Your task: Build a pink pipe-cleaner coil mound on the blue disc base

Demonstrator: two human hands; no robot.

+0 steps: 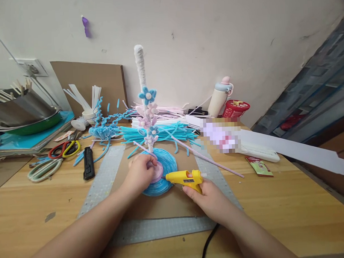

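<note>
A blue coiled pipe-cleaner disc (163, 165) lies on brown cardboard (163, 204), with a pink coil (158, 171) at its centre. A white fuzzy stem (141, 66) with blue and pink flowers (147, 95) rises from it. My left hand (139, 172) is closed, pinching a thin pink pipe cleaner (143, 149) against the pink coil. My right hand (206, 195) grips a yellow glue gun (185, 178), its nozzle touching the pink coil's right edge. The gun's black cord (208, 242) runs toward me.
Piles of blue, pink and white pipe cleaners (160, 131) lie behind the disc. Scissors (62, 149), a black utility knife (88, 164) and a blue curly piece (104, 127) sit at left. A bottle (220, 95), red cup (235, 108) and white paper strip (288, 147) stand at right.
</note>
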